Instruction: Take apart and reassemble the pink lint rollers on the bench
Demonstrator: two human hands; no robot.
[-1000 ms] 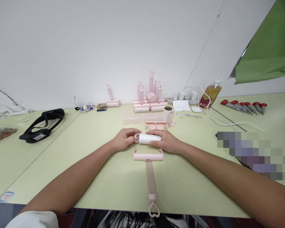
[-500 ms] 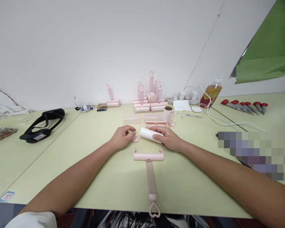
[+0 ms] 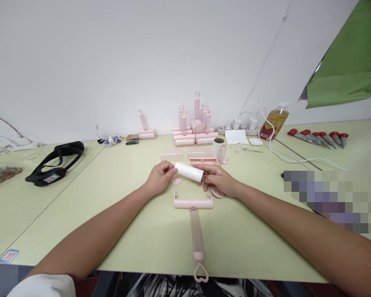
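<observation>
Roll point(image 3: 189, 171), white, short cylinder, is held off the table point(image 3: 136, 231) between both hands, slanted, left end higher in frame. It sits just beyond the pink frame point(image 3: 193, 203) and is not touching it. Left hand point(image 3: 160, 177) has thumb and fingertips pinched shut on the roll's left end, other fingers curled in. Right hand point(image 3: 218, 180) has its fingertips closed on the right end; the thumb is partly hidden, so I cannot tell how deep the grip goes. One pink cap point(image 3: 176, 180) lies flat on the table right under the left end, just beside the left fingers. A second cap point(image 3: 217, 192) lies against the heel of the right hand, near the frame's right corner. The frame lies flat with its handle point(image 3: 197, 231) running toward the person, heart loop hanging over the table edge. The roll looks light and hollow, likely stiff lengthwise but easy to dent if squeezed mid-body, and the wrap may be tacky. Best hold is at the two end rims, as both hands have it now, with light pressure. Farther back: a stack of pink rollers point(image 3: 195, 132) at the wall, a black headset point(image 3: 54, 163) far left, a bottle point(image 3: 273, 121) and red screwdrivers point(image 3: 318, 138) to the right.
</observation>
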